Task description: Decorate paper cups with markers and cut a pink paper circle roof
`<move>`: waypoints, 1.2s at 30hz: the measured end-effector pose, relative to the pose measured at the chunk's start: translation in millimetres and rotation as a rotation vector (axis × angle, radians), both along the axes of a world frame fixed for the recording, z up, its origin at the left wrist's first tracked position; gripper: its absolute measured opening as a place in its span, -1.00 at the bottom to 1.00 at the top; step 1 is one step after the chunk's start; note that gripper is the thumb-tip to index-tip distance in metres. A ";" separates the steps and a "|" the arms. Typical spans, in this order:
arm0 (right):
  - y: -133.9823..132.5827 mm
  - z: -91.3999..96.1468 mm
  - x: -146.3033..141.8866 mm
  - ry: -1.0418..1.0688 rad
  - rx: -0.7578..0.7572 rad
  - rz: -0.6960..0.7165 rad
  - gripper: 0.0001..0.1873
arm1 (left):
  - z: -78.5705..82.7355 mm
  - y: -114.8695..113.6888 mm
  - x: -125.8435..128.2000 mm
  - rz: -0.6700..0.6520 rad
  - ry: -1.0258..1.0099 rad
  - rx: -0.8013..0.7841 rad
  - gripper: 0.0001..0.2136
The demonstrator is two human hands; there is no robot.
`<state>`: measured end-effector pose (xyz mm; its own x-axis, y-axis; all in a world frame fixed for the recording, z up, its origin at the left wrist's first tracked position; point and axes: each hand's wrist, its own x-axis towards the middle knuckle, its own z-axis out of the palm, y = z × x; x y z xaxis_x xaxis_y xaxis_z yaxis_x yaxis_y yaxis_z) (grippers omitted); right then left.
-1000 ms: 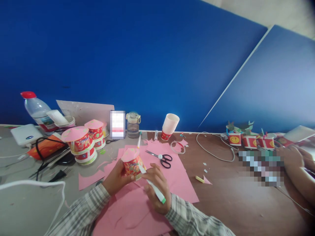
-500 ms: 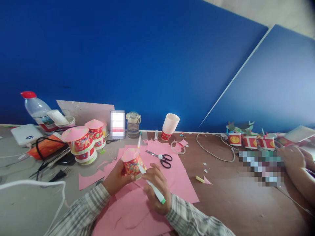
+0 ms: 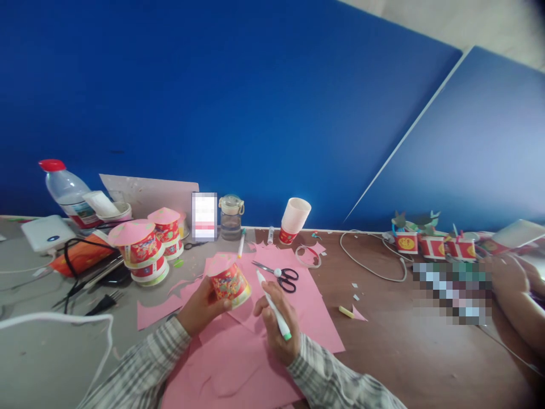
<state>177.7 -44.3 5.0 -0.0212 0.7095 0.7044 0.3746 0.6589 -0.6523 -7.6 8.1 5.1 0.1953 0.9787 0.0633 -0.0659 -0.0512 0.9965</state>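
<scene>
At nine o'clock in our view leans a clear plastic bottle with a red cap point(image 3: 70, 196). At its four o'clock we see a red-and-white two-tier paper-cup stack with a pink paper cone roof point(image 3: 142, 253). Farther right, our left hand point(image 3: 200, 309) grasps, at its two o'clock, a red patterned paper cup topped with pink paper point(image 3: 230, 287), tilted above pink paper sheets point(image 3: 242, 352). Between four and five from that cup, our right hand point(image 3: 276, 341) has its fingers curled around a slim white marker with a green end point(image 3: 276, 312); black-handled metal scissors point(image 3: 277, 272) lie at its twelve.
</scene>
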 end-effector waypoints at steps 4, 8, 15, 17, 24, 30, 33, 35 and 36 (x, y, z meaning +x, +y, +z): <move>4.4 -9.4 -1.7 -0.030 0.013 -0.086 -0.66 | -2.8 0.7 -0.5 -0.019 -0.031 -0.015 -0.50; 7.4 -17.3 -5.4 -0.116 -0.003 -0.161 -0.58 | -8.1 1.7 -2.1 -0.037 -0.075 -0.041 -0.48; 11.3 -22.2 -8.0 -0.139 -0.037 -0.131 -0.53 | -5.6 2.0 -1.9 -0.040 -0.076 -0.063 -0.46; 11.4 -21.7 -7.8 -0.147 -0.042 -0.107 -0.53 | -3.4 1.3 -1.0 -0.057 -0.089 -0.070 -0.46; 13.0 -17.3 -7.4 -0.088 -0.107 -0.061 -0.54 | -7.6 0.3 -2.8 -0.075 -0.103 -0.048 -0.47; 12.7 -15.1 -7.6 -0.066 -0.120 -0.031 -0.54 | -10.1 0.2 -5.4 -0.111 -0.077 -0.022 -0.50; 12.9 -14.9 -8.0 -0.075 -0.115 -0.026 -0.52 | -12.1 0.2 -5.3 -0.131 -0.098 -0.013 -0.47; 13.6 -15.1 -8.1 -0.075 -0.110 -0.035 -0.52 | -14.7 0.5 -5.3 -0.144 -0.115 -0.002 -0.45; 14.0 -15.4 -8.1 -0.076 -0.109 -0.038 -0.52 | -16.1 0.9 -5.5 -0.150 -0.112 0.005 -0.44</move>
